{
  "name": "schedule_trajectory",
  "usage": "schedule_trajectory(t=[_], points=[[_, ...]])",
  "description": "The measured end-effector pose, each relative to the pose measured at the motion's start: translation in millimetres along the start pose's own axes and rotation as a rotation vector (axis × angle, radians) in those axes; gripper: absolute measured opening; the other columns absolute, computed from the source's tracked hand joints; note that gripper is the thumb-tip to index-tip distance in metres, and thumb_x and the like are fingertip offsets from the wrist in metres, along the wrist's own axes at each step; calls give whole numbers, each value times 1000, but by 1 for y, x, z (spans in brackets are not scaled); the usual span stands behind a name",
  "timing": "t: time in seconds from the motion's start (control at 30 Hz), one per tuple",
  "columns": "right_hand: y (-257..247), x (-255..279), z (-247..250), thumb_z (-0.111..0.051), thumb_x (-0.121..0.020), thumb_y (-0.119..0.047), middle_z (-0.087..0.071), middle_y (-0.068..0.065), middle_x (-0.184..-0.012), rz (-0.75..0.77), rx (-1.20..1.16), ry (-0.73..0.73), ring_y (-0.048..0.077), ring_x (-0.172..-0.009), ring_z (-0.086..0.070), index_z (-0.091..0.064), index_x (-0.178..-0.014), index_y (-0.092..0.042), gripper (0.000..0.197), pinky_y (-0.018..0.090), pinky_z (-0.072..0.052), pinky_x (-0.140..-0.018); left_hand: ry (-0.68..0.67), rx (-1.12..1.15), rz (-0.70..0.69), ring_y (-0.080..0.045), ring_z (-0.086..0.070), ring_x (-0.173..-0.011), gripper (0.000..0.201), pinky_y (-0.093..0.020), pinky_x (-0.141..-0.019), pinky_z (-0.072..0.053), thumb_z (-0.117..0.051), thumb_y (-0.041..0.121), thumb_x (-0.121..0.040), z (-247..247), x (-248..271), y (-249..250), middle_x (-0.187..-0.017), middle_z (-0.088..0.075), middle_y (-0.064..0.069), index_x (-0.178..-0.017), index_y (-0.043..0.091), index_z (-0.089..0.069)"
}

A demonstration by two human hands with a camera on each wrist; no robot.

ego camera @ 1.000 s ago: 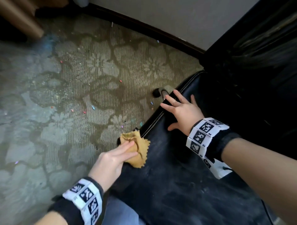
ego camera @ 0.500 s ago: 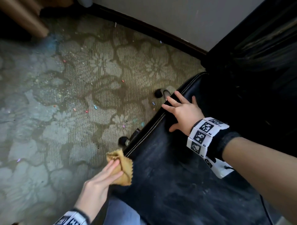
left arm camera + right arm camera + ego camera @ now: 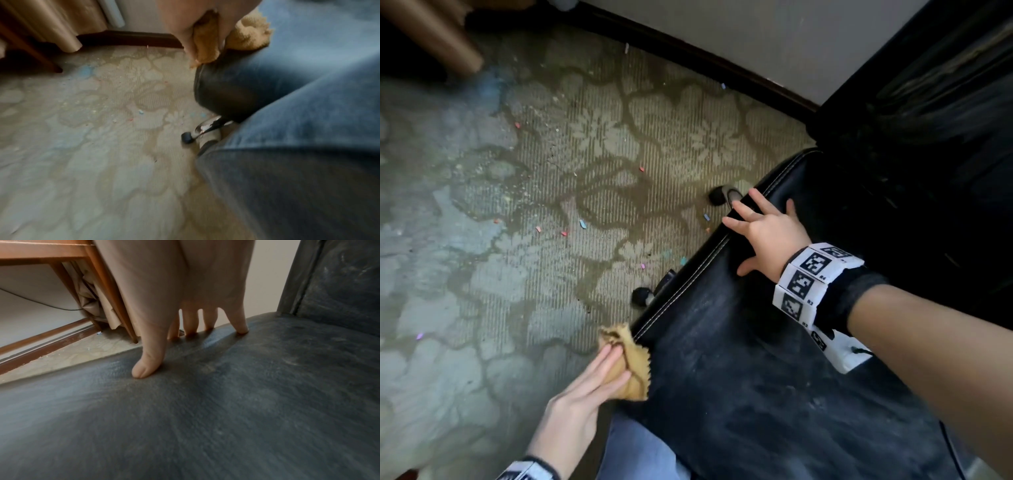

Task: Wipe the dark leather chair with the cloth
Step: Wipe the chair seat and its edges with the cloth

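The dark leather chair seat (image 3: pixel 739 394) fills the lower right of the head view, dusty and streaked, with its backrest (image 3: pixel 928 120) behind. My left hand (image 3: pixel 599 377) holds a tan cloth (image 3: pixel 631 359) against the seat's stitched left edge near the front corner. In the left wrist view the cloth (image 3: pixel 251 34) is bunched between the fingers of that hand (image 3: pixel 180 24), above the seat's rounded edge (image 3: pixel 222 92). My right hand (image 3: pixel 767 233) lies flat on the seat farther back, fingers spread over the edge. Its thumb (image 3: pixel 148 361) and fingertips press the leather (image 3: pixel 205 402).
Two black castors (image 3: pixel 642 296) (image 3: pixel 722 195) stick out under the seat's left side. Patterned carpet (image 3: pixel 551 240) strewn with small coloured bits lies to the left. A dark skirting board (image 3: pixel 688 51) runs along the wall. My jeans leg (image 3: pixel 308 146) is against the seat's front.
My left hand slid the cloth along the seat's left edge toward me, then nearly stopped near the front corner. The right hand has stayed in place.
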State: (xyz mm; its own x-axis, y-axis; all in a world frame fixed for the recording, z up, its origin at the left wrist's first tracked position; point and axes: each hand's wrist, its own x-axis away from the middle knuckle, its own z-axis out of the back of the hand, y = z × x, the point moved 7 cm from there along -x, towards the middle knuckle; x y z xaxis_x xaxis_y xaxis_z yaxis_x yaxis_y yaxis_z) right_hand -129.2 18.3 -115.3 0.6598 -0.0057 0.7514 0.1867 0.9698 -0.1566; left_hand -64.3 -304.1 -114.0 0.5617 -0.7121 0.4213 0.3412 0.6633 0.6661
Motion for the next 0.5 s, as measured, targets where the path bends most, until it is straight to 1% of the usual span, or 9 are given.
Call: schedule_trajectory(t=[0.07,0.1,0.13,0.2,0.23,0.3,0.4,0.43,0.5], points=[[0,-1,1,-73,-72,-43,-6,-5,-158,-6,7,-16,21,-144,13,-20,-146,-30,92,67,-7,-110,-80,-18,36,-10,-43,-128,78,-18,-109,-27,-71,-24,-59,1,20,-21,-139,-47,7,-117,28,-64],[1,-1,1,-73,-72,-43,-5,-5,-158,-10,9,-21,21,-144,13,-20,-146,-30,92,67,-7,-109,-85,-4,75,-8,-42,-129,81,-17,-108,-27,-72,-21,-61,5,23,-28,-142,-44,9,-121,32,-60],[0,-1,0,-74,-72,-44,-5,-5,-158,-13,11,-25,21,-144,13,-20,-146,-30,93,67,-7,-109,-42,29,136,-4,-40,-129,79,-14,-107,-26,-71,-22,-64,13,22,-34,-143,-43,9,-122,31,-60],[-1,-2,-1,-74,-72,-43,-4,-5,-158,-14,10,-27,21,-144,14,-19,-146,-30,93,67,-6,-109,124,79,204,8,-38,-125,64,-8,-106,-23,-62,-28,-68,33,4,-30,-140,-46,2,-116,15,-65],[0,-2,-1,-74,-72,-43,-4,-5,-158,-17,7,-26,21,-144,14,-19,-146,-30,93,67,-6,-109,208,82,193,9,-37,-124,61,-6,-105,-20,-59,-29,-69,44,-15,-16,-139,-46,3,-116,11,-64],[0,-1,-1,-74,-72,-42,-4,-5,-158,-21,5,-16,21,-144,13,-19,-146,-30,93,67,-6,-109,261,46,46,-3,-37,-127,62,-10,-108,-17,-54,-27,-73,48,-48,17,-140,-44,3,-119,14,-63],[-2,1,1,-74,-72,-43,-5,-5,-158,-7,10,-29,21,-144,13,-19,-146,-30,93,68,-7,-108,61,69,-114,-15,-33,-136,79,-23,-113,-19,-55,-29,-70,10,-49,40,-147,-38,9,-127,25,-56],[-2,1,1,-74,-72,-42,-5,-5,-158,-4,4,-26,21,-144,13,-19,-146,-30,93,68,-7,-108,46,41,-122,-17,-34,-136,78,-25,-113,-21,-56,-29,-70,3,-41,39,-146,-38,9,-127,24,-56],[-2,3,3,-74,-72,-39,-6,-4,-158,-14,-4,-22,22,-144,13,-20,-146,-29,92,68,-7,-108,1,12,-121,-17,-37,-134,65,-24,-112,-23,-56,-22,-74,1,-27,30,-145,-40,9,-124,20,-60]])
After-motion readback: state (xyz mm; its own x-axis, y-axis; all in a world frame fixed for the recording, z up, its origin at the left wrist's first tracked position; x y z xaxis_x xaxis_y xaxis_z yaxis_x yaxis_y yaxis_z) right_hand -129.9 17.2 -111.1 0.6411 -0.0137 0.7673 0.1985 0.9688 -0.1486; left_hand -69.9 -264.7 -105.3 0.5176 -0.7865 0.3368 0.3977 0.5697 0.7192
